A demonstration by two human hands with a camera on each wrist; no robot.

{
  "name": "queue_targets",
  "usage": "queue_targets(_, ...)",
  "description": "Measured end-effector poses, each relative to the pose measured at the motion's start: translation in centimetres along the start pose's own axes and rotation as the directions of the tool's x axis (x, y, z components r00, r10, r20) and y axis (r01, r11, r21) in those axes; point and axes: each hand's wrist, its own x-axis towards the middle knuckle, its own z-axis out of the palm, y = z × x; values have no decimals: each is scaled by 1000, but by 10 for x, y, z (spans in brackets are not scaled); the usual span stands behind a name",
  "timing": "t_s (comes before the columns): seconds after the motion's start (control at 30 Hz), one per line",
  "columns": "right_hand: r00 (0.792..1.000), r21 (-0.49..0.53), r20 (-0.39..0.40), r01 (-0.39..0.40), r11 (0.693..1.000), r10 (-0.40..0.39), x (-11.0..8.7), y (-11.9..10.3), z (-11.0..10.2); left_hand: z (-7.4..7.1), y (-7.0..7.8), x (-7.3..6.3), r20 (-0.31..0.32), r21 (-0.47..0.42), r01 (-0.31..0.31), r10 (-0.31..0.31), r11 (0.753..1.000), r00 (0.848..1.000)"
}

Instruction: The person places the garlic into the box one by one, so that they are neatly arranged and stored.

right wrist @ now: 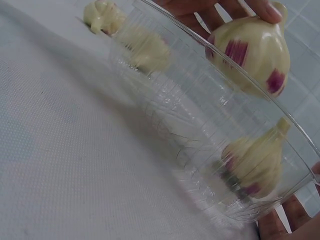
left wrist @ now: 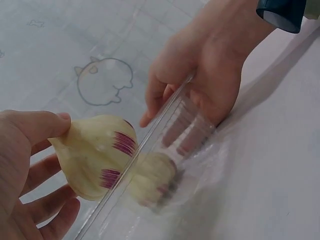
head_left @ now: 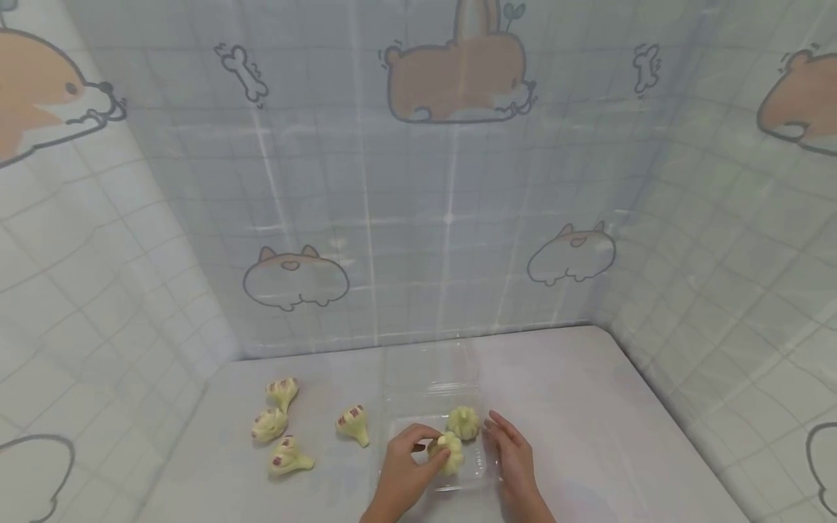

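Note:
My left hand (head_left: pixel 407 468) pinches a pale garlic bulb (head_left: pixel 451 457) with purple patches, thumb and fingers around its narrow end. The left wrist view shows this bulb (left wrist: pixel 97 155) at the rim of a clear plastic box (left wrist: pixel 192 132). Inside the box sits another garlic bulb (head_left: pixel 463 423), stem up in the right wrist view. My right hand (head_left: pixel 514 457) rests along the box's right side, its fingers fairly straight against the outer wall. Part of that hand is cut off in the right wrist view.
Left of the box lies a single garlic bulb (head_left: pixel 354 425). Farther left are three more, a rear bulb (head_left: pixel 282 393), a middle bulb (head_left: pixel 269 425) and a front bulb (head_left: pixel 288 457). The clear lid (head_left: pixel 428 363) lies opened back toward the patterned curtain (head_left: pixel 418 189).

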Motion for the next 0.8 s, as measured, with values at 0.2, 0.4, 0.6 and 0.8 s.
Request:
queue_targets(0.2, 1000, -1, -12, -7, 1000, 7, 0, 2, -1, 10, -4, 0, 45, -4, -4, 4, 1000, 999)
queue_targets(0.4, 1000, 21, 6, 2, 1000, -2, 0, 2, -2, 16, -3, 4, 45, 5, -60, 60, 998, 997)
queue_targets(0.6, 1000, 42, 12, 0, 999, -1, -1, 3, -2, 19, 1, 7, 82, 23, -53, 51, 998, 995)
queue_targets(0.8, 1000, 39, 11, 5, 999, -5, -1, 3, -3, 23, 3, 6, 106, 82, -49, 40, 995, 994)
